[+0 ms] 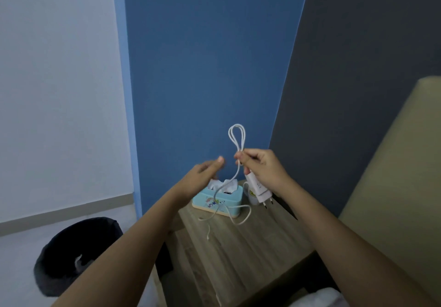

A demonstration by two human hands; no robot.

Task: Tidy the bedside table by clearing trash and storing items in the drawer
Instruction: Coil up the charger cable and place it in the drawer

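Note:
My right hand (261,167) is raised above the wooden bedside table (241,254) and grips a white charger cable (237,139) folded into a loop that sticks up from my fingers. The white charger plug (259,188) hangs below that hand. The rest of the cable trails down over the tissue box and onto the tabletop. My left hand (206,169) hovers just left of the cable, fingers apart, holding nothing. A light blue tissue box (218,201) with white tissue poking out stands at the back of the table.
A white cup (252,195) stands behind the plug at the back right of the table. A dark round bin (71,254) sits on the floor to the left. A beige headboard (393,187) rises on the right, and a blue wall is behind.

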